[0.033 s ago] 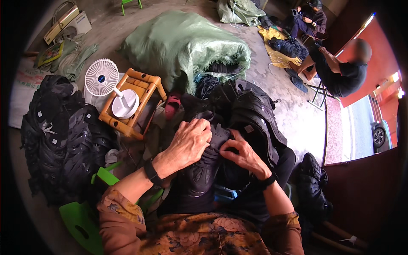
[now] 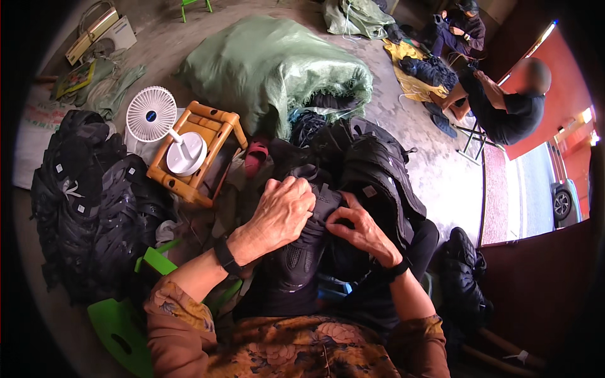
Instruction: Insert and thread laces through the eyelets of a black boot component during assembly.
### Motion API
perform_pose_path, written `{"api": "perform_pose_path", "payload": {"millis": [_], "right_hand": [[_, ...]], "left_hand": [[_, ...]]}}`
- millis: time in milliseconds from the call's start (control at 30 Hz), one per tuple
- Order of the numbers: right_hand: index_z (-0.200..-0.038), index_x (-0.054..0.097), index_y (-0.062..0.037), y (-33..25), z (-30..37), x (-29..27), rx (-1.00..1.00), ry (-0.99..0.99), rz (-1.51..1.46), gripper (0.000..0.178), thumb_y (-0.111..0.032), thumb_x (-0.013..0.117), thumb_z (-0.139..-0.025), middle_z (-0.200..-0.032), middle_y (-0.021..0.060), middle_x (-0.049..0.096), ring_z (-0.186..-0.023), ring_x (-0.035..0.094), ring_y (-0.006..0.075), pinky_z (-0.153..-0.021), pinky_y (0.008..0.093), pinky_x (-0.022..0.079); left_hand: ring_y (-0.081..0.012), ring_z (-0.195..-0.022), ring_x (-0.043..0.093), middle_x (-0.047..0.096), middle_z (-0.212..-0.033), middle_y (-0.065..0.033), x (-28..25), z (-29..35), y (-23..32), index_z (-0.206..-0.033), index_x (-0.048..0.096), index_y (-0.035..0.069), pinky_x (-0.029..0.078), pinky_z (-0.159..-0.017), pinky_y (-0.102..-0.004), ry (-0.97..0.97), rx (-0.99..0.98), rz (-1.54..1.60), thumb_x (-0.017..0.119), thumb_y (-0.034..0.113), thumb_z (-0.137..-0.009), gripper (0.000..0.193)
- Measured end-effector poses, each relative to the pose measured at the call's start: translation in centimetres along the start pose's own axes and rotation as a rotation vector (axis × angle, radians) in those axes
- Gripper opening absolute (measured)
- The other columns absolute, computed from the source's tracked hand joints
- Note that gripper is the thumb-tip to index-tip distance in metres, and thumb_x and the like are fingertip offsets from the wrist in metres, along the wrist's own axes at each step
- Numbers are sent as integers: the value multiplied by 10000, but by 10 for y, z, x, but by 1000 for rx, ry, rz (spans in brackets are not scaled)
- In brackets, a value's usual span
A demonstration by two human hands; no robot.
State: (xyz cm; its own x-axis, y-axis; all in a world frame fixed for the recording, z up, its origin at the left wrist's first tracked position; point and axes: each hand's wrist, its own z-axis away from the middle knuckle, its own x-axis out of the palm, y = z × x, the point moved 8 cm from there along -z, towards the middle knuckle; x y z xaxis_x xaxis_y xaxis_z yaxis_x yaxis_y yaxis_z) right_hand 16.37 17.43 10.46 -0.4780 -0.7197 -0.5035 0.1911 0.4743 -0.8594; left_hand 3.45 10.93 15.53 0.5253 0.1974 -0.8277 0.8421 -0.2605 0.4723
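Across my lap lies a black shoe upper (image 2: 293, 261), its mesh toe pointing toward me. My left hand (image 2: 285, 211) is closed, its curled fingers gripping the upper's lacing area near the tongue (image 2: 326, 200); the fingertips are hidden. On the other side of the tongue, my right hand (image 2: 362, 230) pinches the upper's edge between thumb and forefinger. Whether a lace is in either hand is too dark to make out. Just beyond my right hand, a stack of similar black uppers (image 2: 384, 170) rests by my knee.
To the left stand a bamboo stool (image 2: 211, 115) bearing a white fan (image 2: 151, 114), a heap of black uppers (image 2: 88, 214) and a green plastic chair (image 2: 120, 334). Ahead bulges a big green woven sack (image 2: 252, 63). Two people sit working at the far right, near an open doorway.
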Motion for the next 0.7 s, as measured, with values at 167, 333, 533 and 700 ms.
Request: {"api": "perform_pose_path", "payload": {"millis": [167,333,533,700], "right_hand": [[-868,678,-36,8,3,2,62,158,51,147,-133,717,-764,-1294,258,486,-1155,533,432,-968,429,450],[-855,677,-39,3,1,3,88,242,135,146,-130,721,-750,-1231,285,518,-1082,565,455,-947,443,459],[-1015,630,-35,18,11,-2,244,140,-440,129,-102,629,-906,-1199,39,568,-1124,516,129,-990,279,381],[-1099,617,-59,34,14,-2,326,164,-656,179,-158,575,-955,-1273,39,558,-1200,471,122,-1037,267,330]], "left_hand": [[-241,-813,653,671,-786,-19,7,8,-26,-815,620,91,386,-777,-400,-166,-155,-26,659,239,-820,153],[-229,-756,677,680,-775,-118,13,1,-39,-845,648,15,496,-701,-343,-358,-280,461,676,178,-810,169],[-249,-777,661,679,-795,-113,10,-19,-64,-832,635,23,488,-756,-374,-253,-307,380,666,152,-781,141],[-260,-849,594,604,-850,-77,6,-16,-70,-841,585,79,381,-868,-441,-6,-147,-97,632,124,-766,100]]}}
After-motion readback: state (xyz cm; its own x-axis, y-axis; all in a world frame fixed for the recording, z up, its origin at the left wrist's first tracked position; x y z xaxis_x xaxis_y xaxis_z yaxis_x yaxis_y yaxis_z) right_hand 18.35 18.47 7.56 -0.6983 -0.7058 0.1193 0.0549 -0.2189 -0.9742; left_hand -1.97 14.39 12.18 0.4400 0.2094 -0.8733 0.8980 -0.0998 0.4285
